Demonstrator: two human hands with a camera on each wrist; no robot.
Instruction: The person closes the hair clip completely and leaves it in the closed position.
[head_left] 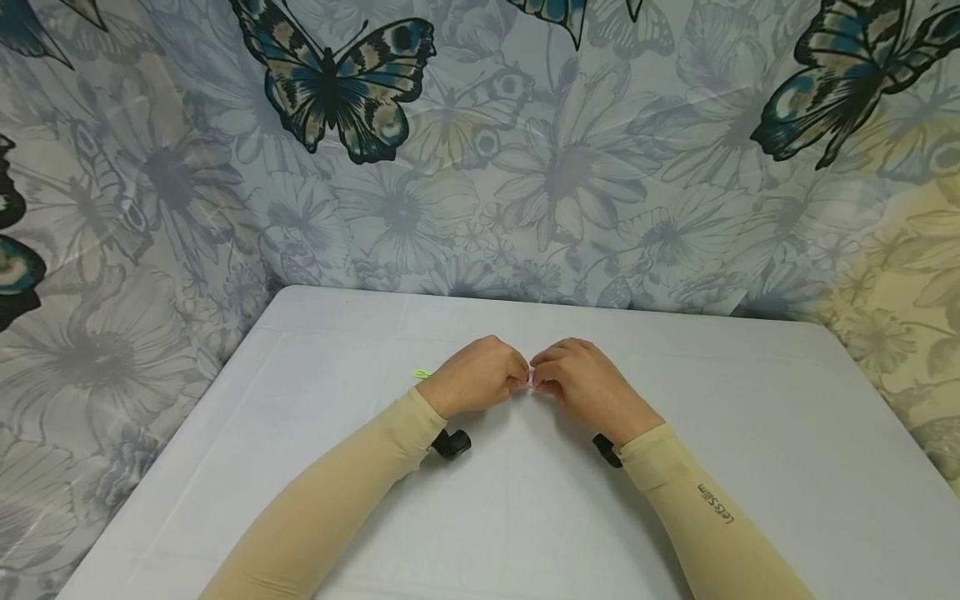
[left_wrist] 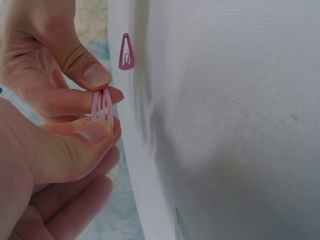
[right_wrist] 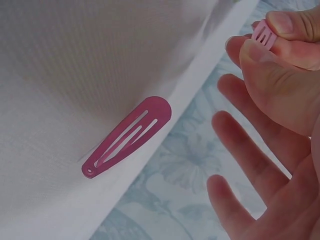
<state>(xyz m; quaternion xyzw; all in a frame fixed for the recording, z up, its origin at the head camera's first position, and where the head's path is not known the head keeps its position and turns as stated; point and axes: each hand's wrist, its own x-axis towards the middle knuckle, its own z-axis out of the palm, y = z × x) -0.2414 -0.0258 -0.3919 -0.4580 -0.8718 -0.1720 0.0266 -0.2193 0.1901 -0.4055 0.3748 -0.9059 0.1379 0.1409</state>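
Both hands meet over the table around one light pink snap hair clip (left_wrist: 102,104). My left hand (head_left: 478,377) pinches one end between thumb and forefinger. Thumb and forefinger of my right hand (head_left: 583,379) grip the other end; its remaining fingers are spread in the right wrist view. Fingertips cover both ends of the clip, and its slotted middle shows between them. A darker pink snap hair clip (right_wrist: 127,137) lies on the cloth near the right hand, out of sight in the head view. Beyond the left wrist, part of a green clip-like piece (head_left: 422,374) shows.
A white cloth covers the table (head_left: 510,517). Behind it hangs a fabric backdrop (head_left: 450,208) printed with butterflies and flowers. Small black wrist cameras (head_left: 452,444) sit under both wrists, close above the cloth.
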